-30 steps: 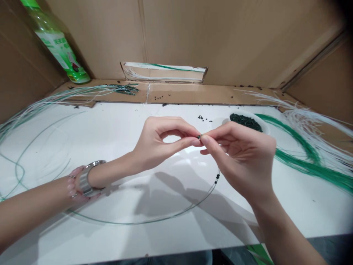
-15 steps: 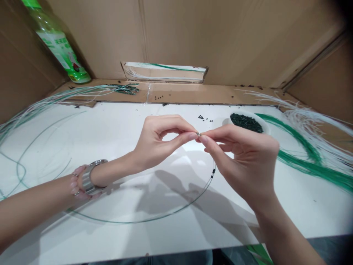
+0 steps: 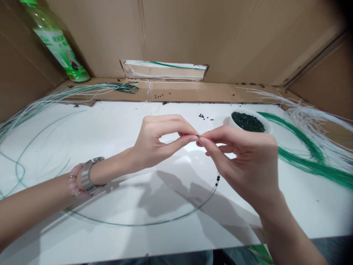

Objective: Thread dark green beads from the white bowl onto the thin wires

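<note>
At the middle of the head view the fingertips of both my hands meet, pinched together. My left hand (image 3: 162,141) pinches a tiny dark green bead (image 3: 198,136), mostly covered by the fingertips. My right hand (image 3: 242,158) has thumb and forefinger closed on the thin green wire (image 3: 154,224), whose end in the pinch is hidden. From below my right hand this wire sweeps in a wide curve over the white table (image 3: 116,243) to beneath my left forearm. A few dark beads (image 3: 217,179) are threaded on it near my right hand.
Behind my right hand stands a white bowl (image 3: 268,127) of dark beads, with loose beads (image 3: 205,117) beside it. Green wires (image 3: 311,167) and white strands (image 3: 309,114) lie to the right. Beaded strands (image 3: 125,87) and a green bottle (image 3: 59,49) are at back left, against cardboard walls (image 3: 220,33).
My hands stay pinched together at nearly the same spot, with small finger shifts. The threaded beads on the wire swing slightly left, then back right and a little lower.
</note>
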